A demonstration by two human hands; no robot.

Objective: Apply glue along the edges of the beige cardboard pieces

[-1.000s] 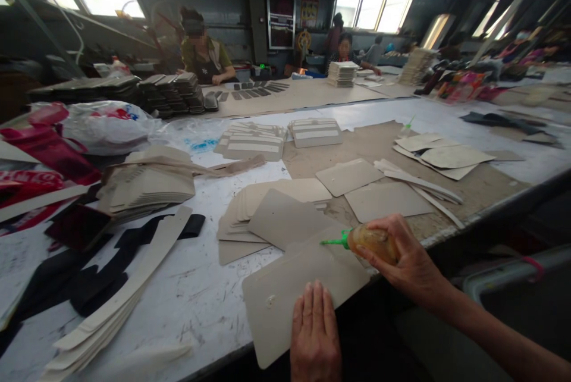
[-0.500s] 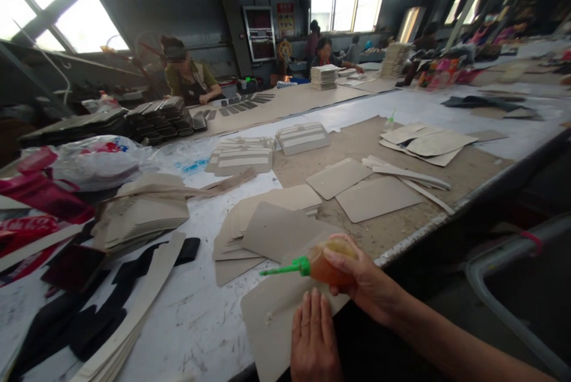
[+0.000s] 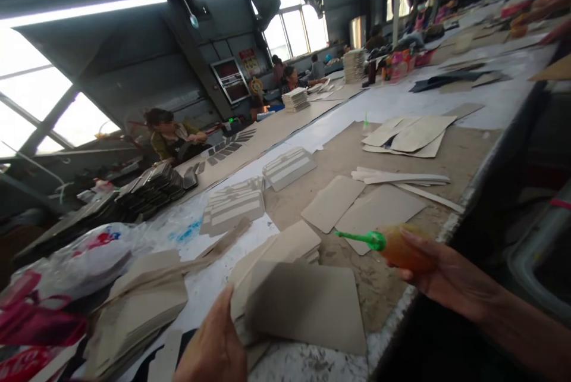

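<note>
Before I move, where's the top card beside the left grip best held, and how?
Probably by the right edge of the card, coming from the right with a flat pinch, thumb above, fingers below. The card is thin, and that edge extends past the pile, uncovered. The left grip is by the opposite end; whether it touches is unclear. The right grip holds the bottle.

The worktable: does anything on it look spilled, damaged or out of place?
Mainly the brown sheet: dark smudges mark it near its front edge, so it looks soiled. One pale strip lies askew, angled away from the bunch.
</note>
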